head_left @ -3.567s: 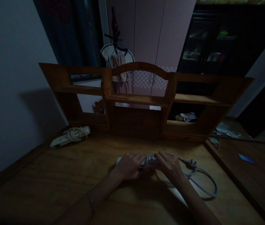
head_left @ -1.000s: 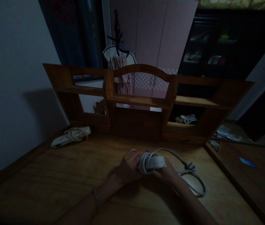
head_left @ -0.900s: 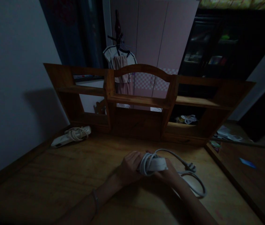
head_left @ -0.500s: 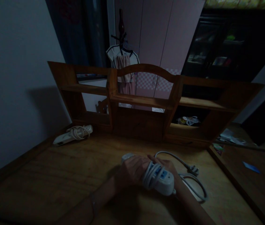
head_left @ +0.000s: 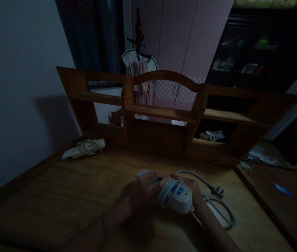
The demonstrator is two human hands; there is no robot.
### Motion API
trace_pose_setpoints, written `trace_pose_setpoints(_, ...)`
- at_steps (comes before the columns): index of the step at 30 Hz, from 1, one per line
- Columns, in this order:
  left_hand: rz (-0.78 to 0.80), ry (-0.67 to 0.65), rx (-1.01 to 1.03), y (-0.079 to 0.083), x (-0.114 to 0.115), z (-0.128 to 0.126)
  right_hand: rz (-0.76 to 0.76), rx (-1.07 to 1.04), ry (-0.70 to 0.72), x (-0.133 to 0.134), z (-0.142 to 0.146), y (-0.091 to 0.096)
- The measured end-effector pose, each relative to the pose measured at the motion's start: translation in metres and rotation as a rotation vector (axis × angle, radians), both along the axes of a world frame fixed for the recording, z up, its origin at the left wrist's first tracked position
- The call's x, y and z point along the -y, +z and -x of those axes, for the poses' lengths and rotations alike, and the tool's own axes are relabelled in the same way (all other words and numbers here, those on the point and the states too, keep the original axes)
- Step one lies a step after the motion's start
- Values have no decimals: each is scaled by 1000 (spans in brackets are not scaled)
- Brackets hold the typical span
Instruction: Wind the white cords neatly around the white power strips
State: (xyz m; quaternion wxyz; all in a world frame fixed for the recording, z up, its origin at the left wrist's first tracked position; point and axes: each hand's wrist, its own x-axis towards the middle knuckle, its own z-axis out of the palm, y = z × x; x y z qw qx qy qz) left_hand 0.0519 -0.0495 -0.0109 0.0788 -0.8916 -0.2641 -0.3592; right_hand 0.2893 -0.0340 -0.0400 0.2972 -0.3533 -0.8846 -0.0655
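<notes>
Here's the white power strip [head_left: 183, 203], up in both hands above the near middle of the wooden desk [head_left: 59, 192], slanting from far left to near right, its blue socket panel [head_left: 179, 190] showing near the right end. The left hand [head_left: 146, 189] has it firmly, fingers closed over the body, with the strip's far-left end poking out beyond the knuckles. A bracelet [head_left: 105, 222] circles that wrist.

Over to the right hand [head_left: 189, 185]: fingers bent in behind the strip, tips mostly hidden, so whether they grip the body or the grey cord [head_left: 165, 194] can't be told. That cord is wound in several turns around the strip, just right of the left hand, and a loose length loops out right across the desk, the plug [head_left: 218, 191] sitting beside the loop.

Far left, a second power strip [head_left: 71, 153] lies by the wall, a pale cord [head_left: 89, 147] bundled on its right half. Along the far edge stands a wooden hutch [head_left: 155, 136] with an arched middle; farther back, a shirt [head_left: 152, 64] hangs on a coat stand [head_left: 138, 26] before a pink wardrobe [head_left: 176, 38].
</notes>
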Motion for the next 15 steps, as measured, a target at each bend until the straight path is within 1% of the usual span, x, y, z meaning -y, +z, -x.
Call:
trace_pose_setpoints(5,47,63,25,-6,1,-5,-1,-22,7,-1,-1,3)
trace_pose_setpoints(8,83,116,64,-9,1,-8,-29,-31,-14,-1,1,3)
trace_pose_setpoints(12,127,240,152,-17,-8,-9,-69,-20,-94,2,8,8)
trace_pose_setpoints(15,158,340,189,-24,-18,-7,-35,50,-186,5,15,14)
